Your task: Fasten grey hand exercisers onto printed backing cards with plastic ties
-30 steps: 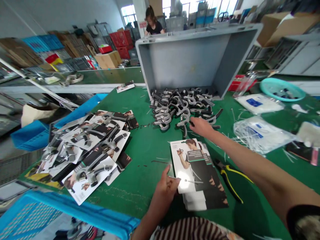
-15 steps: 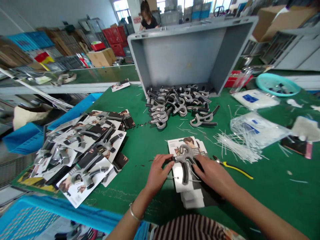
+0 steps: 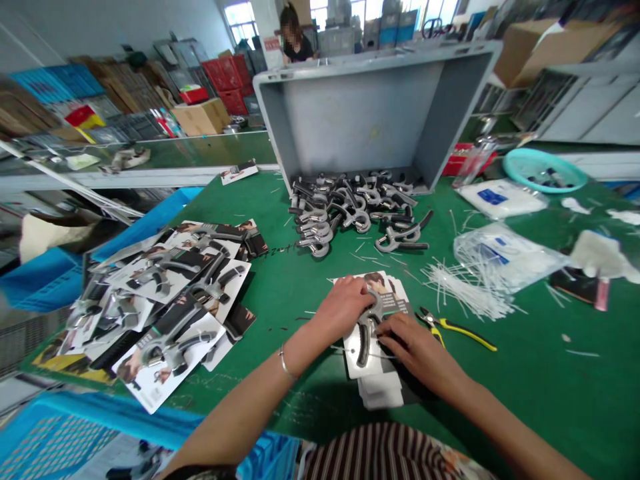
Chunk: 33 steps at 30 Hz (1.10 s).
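A grey and black hand grip [image 3: 365, 340] lies on the top printed card [image 3: 353, 360] of a stack in front of me. My left hand [image 3: 347, 303] is closed on the upper part of the hand grip, its fingertips bent over the metal spring area. From the right, my right hand [image 3: 410, 340] reaches onto the grip's middle, fingers curled together; what its fingertips pinch is hidden. A thin white cable tie [image 3: 339, 347] sticks out to the left of the card. Yellow-handled pliers [image 3: 467, 333] lie right of my right hand.
Carded grips [image 3: 170, 280] are heaped at the left. Loose grips [image 3: 350, 207] spill from a tipped grey crate [image 3: 360, 120]. White cable ties [image 3: 470, 290], plastic bags [image 3: 505, 253] and a turquoise bowl [image 3: 545, 170] sit at the right. A blue crate [image 3: 55, 427] stands lower left. A person [image 3: 295, 40] is beyond.
My left hand has moved up and right from the grip's left end onto its upper part. My right hand has shifted slightly lower on the grip, its fingers more curled.
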Available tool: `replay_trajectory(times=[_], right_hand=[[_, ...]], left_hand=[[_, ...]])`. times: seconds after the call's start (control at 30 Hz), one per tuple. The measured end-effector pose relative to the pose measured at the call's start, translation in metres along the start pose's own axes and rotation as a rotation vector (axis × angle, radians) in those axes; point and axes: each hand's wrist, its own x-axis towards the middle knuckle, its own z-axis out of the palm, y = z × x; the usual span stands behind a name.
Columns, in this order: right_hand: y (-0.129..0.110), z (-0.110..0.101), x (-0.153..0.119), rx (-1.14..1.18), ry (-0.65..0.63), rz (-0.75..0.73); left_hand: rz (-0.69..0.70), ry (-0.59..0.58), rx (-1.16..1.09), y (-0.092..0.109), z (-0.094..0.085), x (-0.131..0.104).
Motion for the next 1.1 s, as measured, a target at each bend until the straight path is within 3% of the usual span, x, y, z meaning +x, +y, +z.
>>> replay_trajectory(times=[0.2, 0.33, 0.43, 0.6, 0.67, 0.83, 0.97, 1.1], right_hand=[[-0.003, -0.004, 0.0, -0.004, -0.018, 0.044], [-0.004, -0.005, 0.006, 0.05, 0.016, 0.073], [-0.002, -0.004, 0.009, 0.109, 0.029, 0.039], [0.01, 0.004, 0.014, 0.184, 0.163, 0.036], [0.015, 0.008, 0.019, 0.195, 0.222, 0.035], [0.019, 0.013, 0.027, 0.208, 0.306, 0.089], [0.014, 0.012, 0.021, 0.117, 0.245, 0.079], [0.01, 0.013, 0.014, 0.081, 0.186, 0.06]], left_hand=[[0.154, -0.09, 0.226, 0.01, -0.018, 0.023], [0.133, -0.15, 0.227, 0.012, -0.023, 0.027], [0.069, -0.15, 0.107, 0.01, -0.02, 0.018], [-0.138, -0.002, -0.468, 0.0, -0.002, -0.008], [-0.177, 0.071, -0.594, -0.002, 0.008, -0.014], [-0.224, 0.235, -0.697, 0.001, 0.026, -0.019], [-0.284, 0.306, -0.804, 0.002, 0.032, -0.02], [-0.294, 0.3, -0.829, 0.001, 0.033, -0.022]])
